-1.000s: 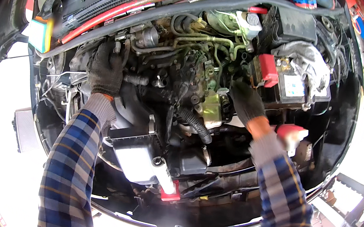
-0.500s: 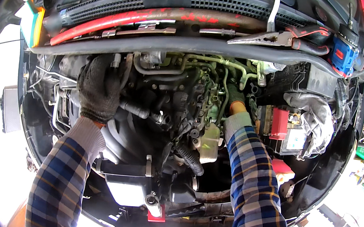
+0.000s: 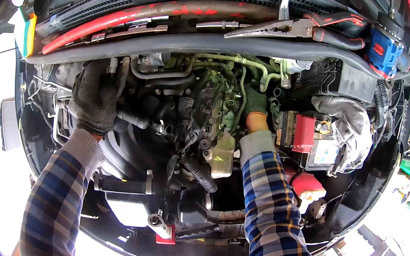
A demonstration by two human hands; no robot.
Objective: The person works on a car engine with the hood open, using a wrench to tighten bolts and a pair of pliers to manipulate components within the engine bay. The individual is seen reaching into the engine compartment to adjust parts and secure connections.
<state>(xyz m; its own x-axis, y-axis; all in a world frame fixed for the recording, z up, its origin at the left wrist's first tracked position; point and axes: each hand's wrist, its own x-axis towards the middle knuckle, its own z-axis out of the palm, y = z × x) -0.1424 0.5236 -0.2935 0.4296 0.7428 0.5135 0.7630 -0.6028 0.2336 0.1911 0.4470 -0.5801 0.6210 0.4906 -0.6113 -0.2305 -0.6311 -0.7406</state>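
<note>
Open to daylight, the engine bay [image 3: 205, 128] fills your view. Your gloved left hand [image 3: 96, 95] lies flat, fingers curled over the dark left-side engine parts, seemingly as a brace, while your right hand [image 3: 256, 103] reaches deep among the green pipes [image 3: 244, 89] beside the battery [image 3: 312, 142]; its fingers are hidden, so I cannot tell their grip

Blue plaid sleeves [image 3: 276, 215], black glove [image 3: 96, 98], red battery cover [image 3: 303, 133].

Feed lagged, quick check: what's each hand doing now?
Left hand: gloved, resting on the engine, grip cannot be told.
Right hand: reaching among hoses, fingers hidden.
</note>
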